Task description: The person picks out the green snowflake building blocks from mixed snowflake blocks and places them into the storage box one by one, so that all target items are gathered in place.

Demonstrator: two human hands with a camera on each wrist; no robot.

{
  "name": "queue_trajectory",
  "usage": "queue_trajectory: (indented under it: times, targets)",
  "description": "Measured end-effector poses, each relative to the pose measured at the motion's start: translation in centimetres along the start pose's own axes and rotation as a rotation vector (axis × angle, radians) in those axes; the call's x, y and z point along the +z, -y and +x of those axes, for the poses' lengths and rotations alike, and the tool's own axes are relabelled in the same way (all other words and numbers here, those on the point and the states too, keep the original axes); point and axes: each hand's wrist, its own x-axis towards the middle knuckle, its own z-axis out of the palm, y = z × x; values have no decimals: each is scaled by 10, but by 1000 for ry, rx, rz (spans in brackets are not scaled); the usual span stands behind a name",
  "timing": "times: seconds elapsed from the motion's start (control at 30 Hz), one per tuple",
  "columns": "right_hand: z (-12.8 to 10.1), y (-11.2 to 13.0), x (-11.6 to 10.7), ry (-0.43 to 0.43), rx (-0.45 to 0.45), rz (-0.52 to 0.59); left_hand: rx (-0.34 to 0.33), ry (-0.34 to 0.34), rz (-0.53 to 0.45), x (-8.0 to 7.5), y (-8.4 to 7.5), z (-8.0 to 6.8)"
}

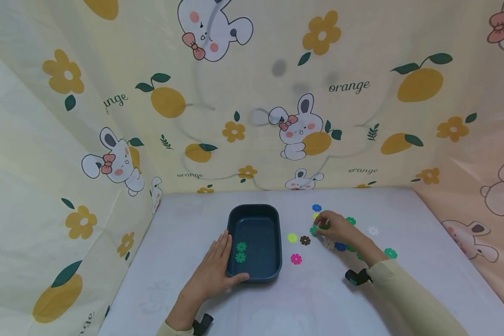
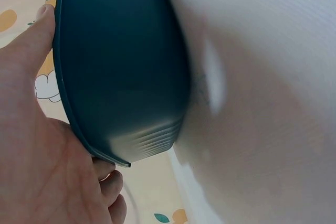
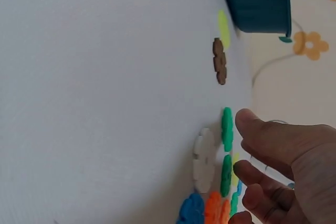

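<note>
My left hand rests against a dark blue rectangular tray, its fingers straight along the left wall and its thumb at the near rim. Two green flower-shaped discs lie inside the tray. To the right of it, my right hand reaches down over scattered discs, thumb and fingers apart. Close to its fingertips is a green disc on the table, with another green disc beside it. I see nothing held between thumb and fingers in the right wrist view.
Between tray and right hand lie a yellow disc, a brown disc and a pink disc. A blue disc sits farther back. A white disc and several green ones lie rightward. A printed curtain hangs behind the white table.
</note>
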Motion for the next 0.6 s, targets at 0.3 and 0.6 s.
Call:
queue_trajectory:
  times: [0.3, 0.6]
  targets:
    - [5, -7, 7, 5, 9, -16, -1, -1, 7, 1, 0, 0]
    - [3, -1, 9, -8, 17, -30, -9, 7, 13, 0, 1, 0]
